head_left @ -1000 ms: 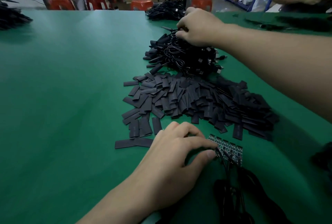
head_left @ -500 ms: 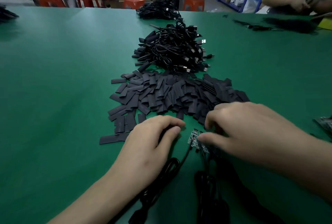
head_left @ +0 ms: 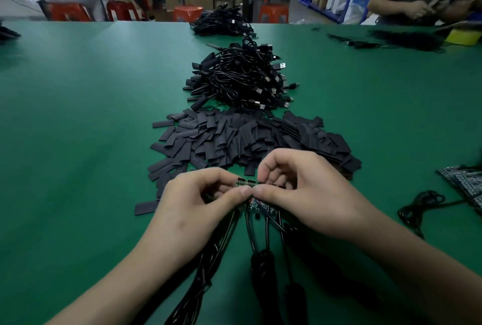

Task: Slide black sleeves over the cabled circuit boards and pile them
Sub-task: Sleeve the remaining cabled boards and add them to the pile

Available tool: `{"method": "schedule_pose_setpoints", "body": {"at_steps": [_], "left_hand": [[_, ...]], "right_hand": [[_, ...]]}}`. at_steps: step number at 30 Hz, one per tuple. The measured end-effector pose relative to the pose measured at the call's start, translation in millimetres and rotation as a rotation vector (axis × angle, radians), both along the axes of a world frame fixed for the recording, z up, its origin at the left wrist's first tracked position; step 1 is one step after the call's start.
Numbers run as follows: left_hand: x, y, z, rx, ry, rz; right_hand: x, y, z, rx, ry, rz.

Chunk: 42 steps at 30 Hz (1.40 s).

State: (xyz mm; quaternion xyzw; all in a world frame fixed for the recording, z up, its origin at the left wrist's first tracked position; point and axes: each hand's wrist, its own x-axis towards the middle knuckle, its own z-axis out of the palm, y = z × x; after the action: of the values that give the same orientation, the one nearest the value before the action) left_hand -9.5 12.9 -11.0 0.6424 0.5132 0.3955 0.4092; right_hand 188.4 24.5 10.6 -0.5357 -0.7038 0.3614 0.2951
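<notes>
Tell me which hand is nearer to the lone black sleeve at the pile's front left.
Left. The left hand lies just right of the lone sleeve; the right hand is farther right, beyond the left hand, both pinching the circuit boards.

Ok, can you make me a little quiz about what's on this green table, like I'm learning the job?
1. True or false: the left hand and the right hand both pinch the circuit boards.
2. What lies spread on the table just beyond the hands? A) red cups B) black sleeves C) spoons
3. Which is farther from the person, the black sleeves or the cable pile?

Key: 1 true; 2 B; 3 the cable pile.
</notes>
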Motion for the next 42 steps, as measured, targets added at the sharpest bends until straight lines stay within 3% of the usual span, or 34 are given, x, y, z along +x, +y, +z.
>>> {"method": "schedule_pose_setpoints", "body": {"at_steps": [4,16,32,35,37,40,42], "left_hand": [[-3.9,-1.0,3.0,-0.040,-0.182,0.007],[-5.1,-0.9,13.7,-0.252,-0.402,-0.053],[-4.2,-1.7,13.6,-0.427,-0.595,-0.121],[-4.2,-1.1,16.9,-0.325,-0.581,-0.055],[-5.5,-1.1,19.5,-0.223,-0.535,-0.028],[-9.5,-0.1,19.9,-0.082,-0.437,0.026],[-9.9,1.1,17.9,0.002,-0.379,0.022]], "right_hand": [[0.9,-4.5,-11.6,-0.072,0.200,0.014],[-1.5,-14.7,-15.4,0.070,0.285,0.094],[-3.5,-13.6,-10.2,-0.101,0.499,0.180],[-1.8,-11.4,-9.5,-0.150,0.460,0.158],[0.5,-11.4,-9.2,-0.125,0.335,0.123],[0.8,-14.0,-8.0,0.173,0.037,0.050],[-6.6,-17.1,-5.7,0.297,-0.019,0.068]]}}
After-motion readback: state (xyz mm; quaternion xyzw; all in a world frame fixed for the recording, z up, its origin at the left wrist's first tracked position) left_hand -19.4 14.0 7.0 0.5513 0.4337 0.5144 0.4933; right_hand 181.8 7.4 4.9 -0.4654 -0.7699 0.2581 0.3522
